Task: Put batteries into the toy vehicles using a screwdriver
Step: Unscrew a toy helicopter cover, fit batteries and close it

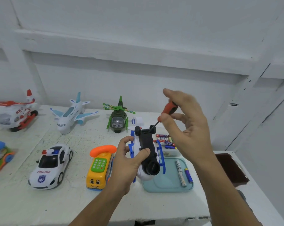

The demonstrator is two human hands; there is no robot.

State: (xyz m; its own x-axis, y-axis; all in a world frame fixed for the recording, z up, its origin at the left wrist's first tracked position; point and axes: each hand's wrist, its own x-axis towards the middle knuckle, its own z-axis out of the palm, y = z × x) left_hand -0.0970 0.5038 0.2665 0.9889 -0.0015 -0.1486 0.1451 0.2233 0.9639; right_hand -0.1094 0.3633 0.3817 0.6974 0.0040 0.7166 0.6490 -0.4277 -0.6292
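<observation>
Both hands are busy with the screw step: my left hand is gripping the upturned white-and-blue toy vehicle above the teal tray, and my right hand is pinching the red-handled screwdriver, tip near the black underside. Next, I judge, I'm needing to seat that tip squarely in the cover screw.

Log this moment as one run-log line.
left hand: holds toy upside down | right hand: pinches screwdriver, tip by toy's far wheels | tray: batteries lying in it
</observation>
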